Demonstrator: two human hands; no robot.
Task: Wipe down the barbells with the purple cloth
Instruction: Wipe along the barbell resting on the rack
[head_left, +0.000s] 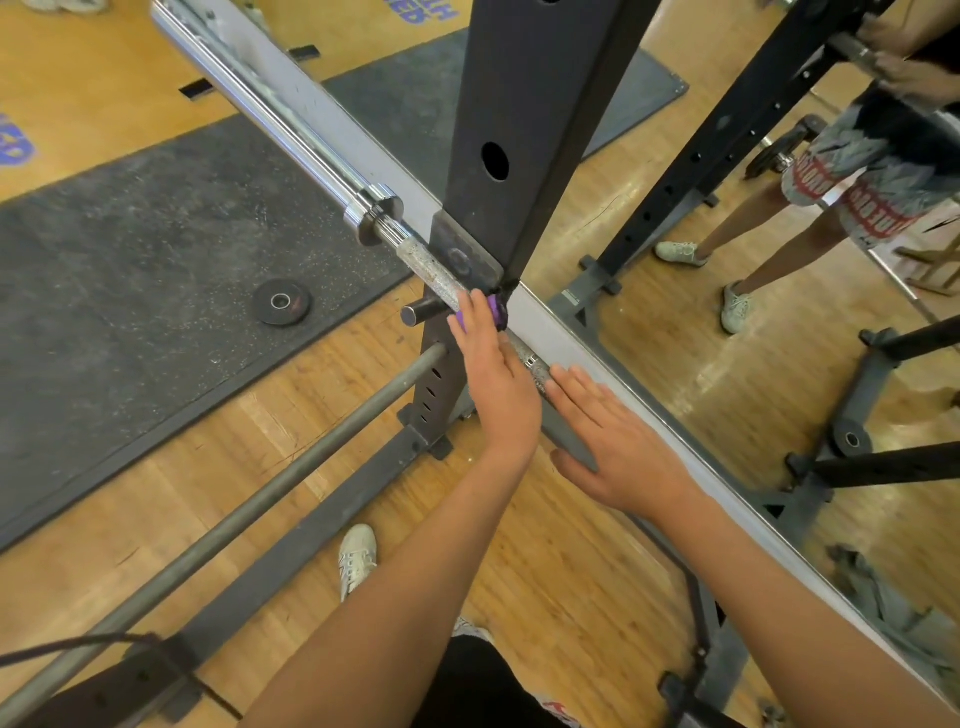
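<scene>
A barbell lies across the rack, its chrome sleeve (270, 98) running to the upper left and its knurled shaft (436, 270) passing the black upright. A purple cloth (497, 310) is wrapped round the shaft just beside the upright. My left hand (493, 379) lies over the cloth and holds it against the bar; the thumb is hidden. My right hand (618, 447) rests flat on the shaft a little nearer to me, fingers straight, thumb spread below the bar. A short stretch of bare shaft (535, 366) shows between the two hands.
The black rack upright (519, 130) stands right behind the cloth. A wall mirror (727, 312) runs along the bar's right side. A grey rod (260, 499) and the rack's base beam (291, 561) cross below. A small black plate (283, 301) lies on the rubber mat.
</scene>
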